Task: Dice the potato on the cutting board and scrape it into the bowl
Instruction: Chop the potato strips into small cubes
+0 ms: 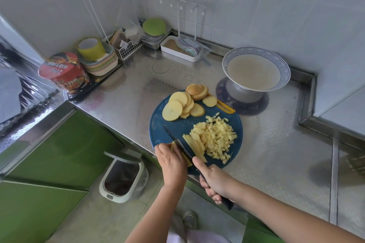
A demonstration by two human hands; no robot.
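potato (215, 136): dice on the board's (158, 126) right side, strips (194, 144) just left of them, slices (177, 106) at its far edge
board: at the counter's (122, 89) front edge
left hand (172, 163): fingers curled, holding more potato at the board's near edge
right hand (214, 179): grips knife (177, 142), blade down beside the left fingers
bowl (256, 50): beyond the board's far edge

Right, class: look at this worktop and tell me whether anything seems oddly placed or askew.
The cutting board sits right at the counter's front edge, its near rim seemingly overhanging; pressing there might tip it.
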